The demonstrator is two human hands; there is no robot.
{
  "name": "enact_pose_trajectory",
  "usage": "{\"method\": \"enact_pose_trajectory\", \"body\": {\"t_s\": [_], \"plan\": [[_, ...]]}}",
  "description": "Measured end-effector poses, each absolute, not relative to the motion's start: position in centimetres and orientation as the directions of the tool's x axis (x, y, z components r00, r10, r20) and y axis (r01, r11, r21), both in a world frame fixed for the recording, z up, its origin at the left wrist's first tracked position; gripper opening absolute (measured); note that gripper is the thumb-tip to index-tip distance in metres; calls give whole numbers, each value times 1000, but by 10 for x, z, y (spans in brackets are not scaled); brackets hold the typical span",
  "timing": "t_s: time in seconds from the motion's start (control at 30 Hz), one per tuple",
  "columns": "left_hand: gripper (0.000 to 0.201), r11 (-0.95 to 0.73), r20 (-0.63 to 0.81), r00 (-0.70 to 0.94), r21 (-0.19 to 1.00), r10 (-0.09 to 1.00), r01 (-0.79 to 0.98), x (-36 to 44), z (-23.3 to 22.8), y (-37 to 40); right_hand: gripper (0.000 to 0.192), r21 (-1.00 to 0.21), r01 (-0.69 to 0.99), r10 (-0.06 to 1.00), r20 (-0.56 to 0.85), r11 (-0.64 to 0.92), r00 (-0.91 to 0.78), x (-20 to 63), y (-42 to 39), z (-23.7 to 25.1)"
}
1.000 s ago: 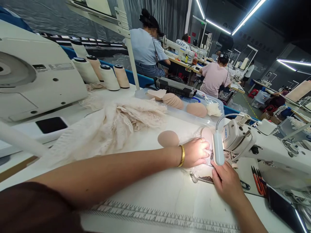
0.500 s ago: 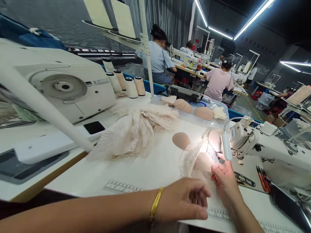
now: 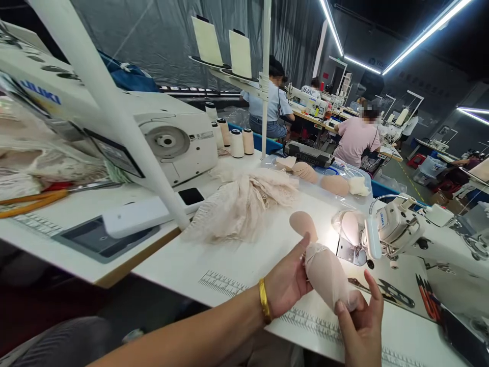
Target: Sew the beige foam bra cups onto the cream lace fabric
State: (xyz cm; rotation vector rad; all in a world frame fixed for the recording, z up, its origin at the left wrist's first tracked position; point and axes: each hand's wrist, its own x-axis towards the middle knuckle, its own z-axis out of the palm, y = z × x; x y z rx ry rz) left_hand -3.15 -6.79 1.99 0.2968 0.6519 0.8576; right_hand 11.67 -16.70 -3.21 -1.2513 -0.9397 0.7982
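Between both hands is a beige bra cup [image 3: 325,275] covered in thin pale fabric, held above the table's front part. My left hand [image 3: 287,280], with a gold bangle on the wrist, grips the cup's upper left end. At its lower right end my right hand [image 3: 361,318] pinches the fabric between thumb and fingers, the index finger raised. Just beyond the left fingertips a bare beige cup pad [image 3: 303,224] lies on the table. Another pale pad [image 3: 350,228] rests by the needle area of the lit sewing machine [image 3: 397,224].
A heap of cream lace fabric [image 3: 244,209] lies mid-table. Behind it stand thread cones [image 3: 237,144] and a clear plastic tray [image 3: 362,176] with several pads. Thread snips [image 3: 397,293] and red-handled tools [image 3: 428,300] lie right. A second sewing machine [image 3: 171,137] stands left. Co-workers sit beyond.
The covered cup has come away from the sewing machine toward me. My left hand has moved up and taken hold of it. The view has swung left.
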Motion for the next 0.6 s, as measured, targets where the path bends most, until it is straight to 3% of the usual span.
{"method": "enact_pose_trajectory", "body": {"t_s": [0.13, 0.27, 0.43, 0.6], "plan": [[25, 574, -370, 439, 549, 819, -608, -26, 24, -73, 87, -987, 33, 901, 159, 160, 402, 121, -170, -41], [14, 630, -459, 437, 482, 774, -609, -23, 26, -72, 90, -992, -72, 931, 68, 100, 360, 126, -168, -40], [23, 627, -388, 493, 476, 779, -616, -21, 24, -75, 96, -968, -249, 944, -53, 32, 327, 128, -158, -23], [42, 599, -329, 504, 515, 798, -613, -20, 19, -76, 98, -948, -317, 924, -116, 7, 365, 123, -153, -11]]}}
